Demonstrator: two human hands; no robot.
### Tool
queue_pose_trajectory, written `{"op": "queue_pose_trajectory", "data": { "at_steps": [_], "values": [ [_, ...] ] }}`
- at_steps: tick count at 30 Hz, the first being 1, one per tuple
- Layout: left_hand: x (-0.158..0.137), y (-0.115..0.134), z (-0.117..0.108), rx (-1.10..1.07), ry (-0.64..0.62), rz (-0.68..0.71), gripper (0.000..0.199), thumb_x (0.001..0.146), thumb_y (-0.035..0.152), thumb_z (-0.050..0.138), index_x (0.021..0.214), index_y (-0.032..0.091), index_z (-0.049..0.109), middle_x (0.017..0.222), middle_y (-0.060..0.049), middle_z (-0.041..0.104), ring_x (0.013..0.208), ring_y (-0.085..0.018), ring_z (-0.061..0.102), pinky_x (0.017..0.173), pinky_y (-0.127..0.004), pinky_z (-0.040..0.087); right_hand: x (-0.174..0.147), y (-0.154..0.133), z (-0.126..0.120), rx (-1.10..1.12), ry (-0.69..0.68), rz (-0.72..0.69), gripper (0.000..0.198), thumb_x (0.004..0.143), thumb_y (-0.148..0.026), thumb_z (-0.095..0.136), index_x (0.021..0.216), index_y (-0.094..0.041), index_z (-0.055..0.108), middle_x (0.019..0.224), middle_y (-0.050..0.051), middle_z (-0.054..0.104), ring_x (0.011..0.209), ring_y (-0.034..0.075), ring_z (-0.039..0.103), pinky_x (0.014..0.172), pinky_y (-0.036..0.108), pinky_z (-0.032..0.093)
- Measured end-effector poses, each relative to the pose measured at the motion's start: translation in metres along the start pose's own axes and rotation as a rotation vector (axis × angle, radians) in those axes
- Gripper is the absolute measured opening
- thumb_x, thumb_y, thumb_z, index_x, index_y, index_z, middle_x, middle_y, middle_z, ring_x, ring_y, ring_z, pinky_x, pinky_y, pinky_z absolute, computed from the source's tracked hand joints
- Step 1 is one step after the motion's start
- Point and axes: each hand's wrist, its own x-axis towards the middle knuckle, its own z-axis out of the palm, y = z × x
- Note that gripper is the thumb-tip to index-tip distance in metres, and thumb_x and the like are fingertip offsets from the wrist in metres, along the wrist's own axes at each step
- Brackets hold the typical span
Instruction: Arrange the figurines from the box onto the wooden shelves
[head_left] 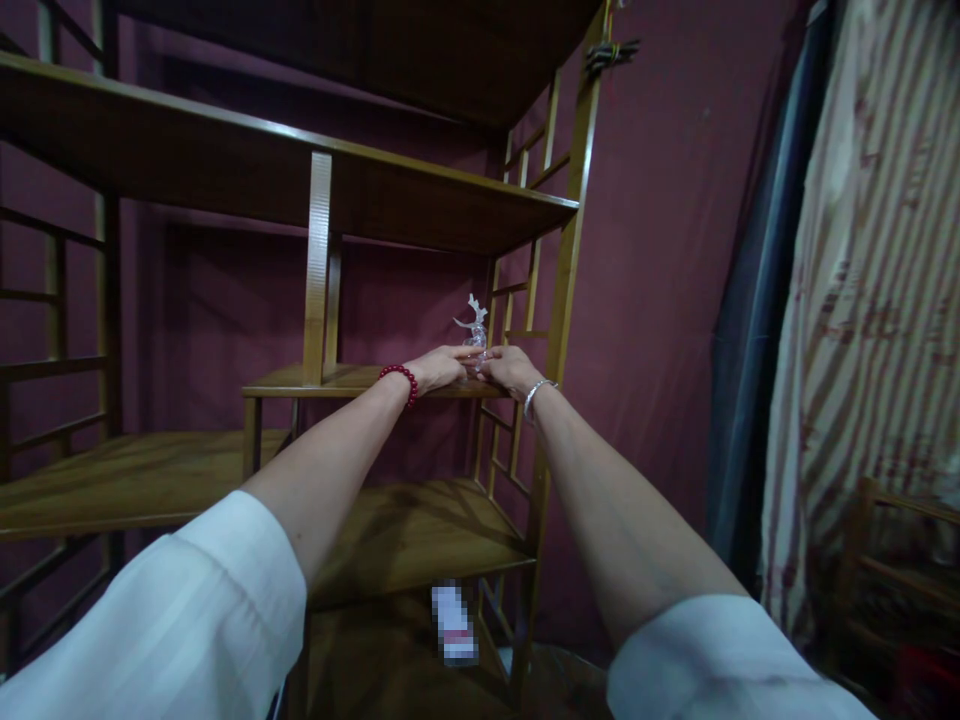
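Observation:
A clear, glass-like figurine (478, 334) with antler-like branches on top is on the middle shelf (360, 377), near its right end. My left hand (444, 368) reaches it from the left, fingers against its body. From the right, my right hand (511, 370) grips its lower part. My fingers hide much of the figurine's body and base, so I cannot tell whether it rests on the board. A red bead bracelet (405, 380) circles my left wrist, and a silver bangle (534, 396) is on my right one.
The wooden shelf unit (566, 280) has stepped boards and a short upright post (317, 270). A blurred white and red item (454, 625) lies on the bottom board. Right of the unit are a maroon wall (660, 250), a striped curtain (862, 300) and a wooden chair (892, 580).

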Motion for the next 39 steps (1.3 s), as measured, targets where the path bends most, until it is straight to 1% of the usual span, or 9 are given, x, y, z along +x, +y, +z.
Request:
{"op": "queue_pose_trajectory", "data": {
  "at_steps": [5, 8, 11, 15, 20, 23, 30, 34, 39],
  "values": [
    [-0.004, 0.005, 0.002, -0.009, 0.006, -0.026, 0.063, 0.059, -0.008, 0.044, 0.118, 0.014, 0.053, 0.082, -0.003, 0.068, 0.067, -0.009, 0.057, 0.063, -0.019, 0.043, 0.0, 0.0, -0.001, 0.081, -0.056, 0.007, 0.016, 0.062, 0.0, 0.057, 0.057, -0.014, 0.053, 0.041, -0.007, 0.05, 0.04, 0.004, 0.045, 0.045, 0.014, 0.038],
    [-0.002, 0.003, 0.001, 0.025, 0.01, -0.027, 0.063, 0.06, -0.006, 0.046, 0.119, 0.014, 0.052, 0.079, -0.003, 0.068, 0.062, -0.009, 0.055, 0.06, -0.019, 0.042, 0.0, -0.001, 0.0, 0.108, -0.048, 0.016, 0.016, 0.062, 0.001, 0.057, 0.058, -0.014, 0.053, 0.042, -0.006, 0.05, 0.04, 0.004, 0.046, 0.045, 0.014, 0.038],
    [0.002, -0.002, -0.001, 0.059, 0.013, -0.01, 0.064, 0.06, -0.004, 0.05, 0.12, 0.016, 0.051, 0.082, -0.003, 0.068, 0.059, -0.008, 0.054, 0.058, -0.019, 0.041, 0.0, -0.001, 0.0, 0.092, -0.022, 0.021, 0.016, 0.06, 0.002, 0.058, 0.06, -0.014, 0.054, 0.043, -0.006, 0.051, 0.04, 0.005, 0.046, 0.044, 0.013, 0.039],
    [0.007, -0.006, -0.003, 0.033, -0.023, -0.001, 0.066, 0.06, -0.004, 0.049, 0.122, 0.015, 0.049, 0.091, -0.006, 0.067, 0.065, -0.008, 0.056, 0.06, -0.019, 0.041, 0.001, 0.001, 0.001, 0.047, -0.01, 0.009, 0.015, 0.059, 0.001, 0.061, 0.061, -0.013, 0.055, 0.043, -0.006, 0.05, 0.04, 0.004, 0.046, 0.044, 0.013, 0.038],
    [0.008, -0.007, -0.002, -0.01, -0.002, -0.018, 0.066, 0.06, -0.008, 0.049, 0.122, 0.015, 0.048, 0.1, -0.007, 0.065, 0.076, -0.01, 0.059, 0.065, -0.02, 0.042, 0.001, 0.002, 0.0, -0.047, -0.011, -0.007, 0.012, 0.06, -0.003, 0.062, 0.067, -0.012, 0.059, 0.045, -0.005, 0.051, 0.038, 0.004, 0.043, 0.039, 0.013, 0.033],
    [0.008, -0.008, -0.003, -0.041, -0.028, -0.02, 0.067, 0.06, -0.009, 0.048, 0.123, 0.015, 0.047, 0.101, -0.007, 0.065, 0.079, -0.011, 0.059, 0.07, -0.021, 0.042, 0.003, 0.003, -0.001, -0.064, -0.006, -0.014, 0.011, 0.061, -0.006, 0.062, 0.071, -0.012, 0.061, 0.047, -0.004, 0.053, 0.04, 0.004, 0.044, 0.041, 0.014, 0.034],
    [0.013, -0.012, -0.004, -0.046, -0.033, -0.026, 0.068, 0.063, -0.005, 0.054, 0.127, 0.014, 0.041, 0.098, -0.009, 0.066, 0.08, -0.013, 0.06, 0.074, -0.024, 0.043, 0.007, 0.005, -0.001, -0.243, 0.051, -0.07, 0.021, 0.053, -0.003, 0.063, 0.071, -0.014, 0.065, 0.05, -0.005, 0.053, 0.043, 0.005, 0.042, 0.043, 0.016, 0.034],
    [0.016, -0.015, -0.004, -0.035, -0.022, -0.01, 0.07, 0.064, -0.005, 0.054, 0.129, 0.015, 0.038, 0.093, -0.007, 0.067, 0.08, -0.013, 0.059, 0.072, -0.023, 0.042, 0.007, 0.006, -0.001, -0.235, 0.059, -0.059, 0.021, 0.052, -0.004, 0.063, 0.071, -0.013, 0.065, 0.049, -0.004, 0.052, 0.043, 0.005, 0.042, 0.043, 0.016, 0.033],
    [0.015, -0.015, -0.006, -0.038, -0.031, -0.024, 0.07, 0.063, -0.004, 0.055, 0.128, 0.017, 0.041, 0.095, -0.006, 0.067, 0.078, -0.012, 0.059, 0.069, -0.022, 0.042, 0.006, 0.004, 0.001, -0.175, 0.05, -0.03, 0.021, 0.054, -0.002, 0.063, 0.072, -0.012, 0.065, 0.049, -0.003, 0.054, 0.044, 0.006, 0.045, 0.044, 0.016, 0.035]
  ]
}}
